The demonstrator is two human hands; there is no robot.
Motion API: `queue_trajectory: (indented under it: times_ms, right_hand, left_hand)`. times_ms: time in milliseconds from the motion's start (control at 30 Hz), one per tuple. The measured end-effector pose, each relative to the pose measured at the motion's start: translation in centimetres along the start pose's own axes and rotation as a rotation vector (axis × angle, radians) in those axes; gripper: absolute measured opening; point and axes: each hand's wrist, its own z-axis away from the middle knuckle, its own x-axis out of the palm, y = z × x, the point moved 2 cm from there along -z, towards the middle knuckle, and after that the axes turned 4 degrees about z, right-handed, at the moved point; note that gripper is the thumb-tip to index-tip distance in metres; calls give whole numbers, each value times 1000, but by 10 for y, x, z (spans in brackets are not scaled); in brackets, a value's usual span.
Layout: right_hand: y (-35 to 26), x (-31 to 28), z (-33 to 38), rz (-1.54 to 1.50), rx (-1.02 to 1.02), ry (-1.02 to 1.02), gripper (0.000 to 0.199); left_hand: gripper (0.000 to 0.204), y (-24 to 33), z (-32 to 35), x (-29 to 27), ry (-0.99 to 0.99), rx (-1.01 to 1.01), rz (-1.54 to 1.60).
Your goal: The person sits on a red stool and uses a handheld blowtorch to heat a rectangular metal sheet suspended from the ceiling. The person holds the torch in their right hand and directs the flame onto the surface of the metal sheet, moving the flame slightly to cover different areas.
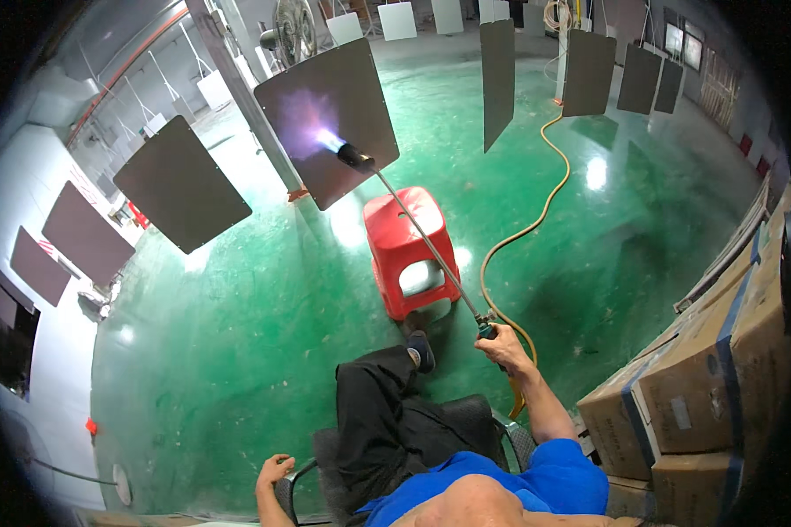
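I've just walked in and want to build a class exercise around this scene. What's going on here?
A seated person in a blue shirt grips a long torch in the right hand. It is lit, its bluish-purple flame pointing at a dark panel. The left hand is beside the chair's armrest, with no tool visible in it. More dark panels stand out on both sides, and a red stool is on the green floor ahead.

Wide head-worn fisheye, from above, facing down across green floor (246,342)
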Motion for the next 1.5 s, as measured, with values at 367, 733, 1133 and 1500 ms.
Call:
queue_trajectory:
  times_ms: [367,733,1133,1500]
  right_hand:
    - [28,-12,-41,-118,88,88,14]
    - [-32,-16,-48,-89,-5,95,13]
    - [-118,21,-38,-61,-141,10,15]
    - [-107,44,-13,62,-174,-61,12]
  left_hand:
    - [49,13,12,0,90,7,15]
    - [52,54,32,2,187,117,-254]
    - [57,84,65,1,243,197,-272]
    - [57,91,80,-3,219,294,-217]
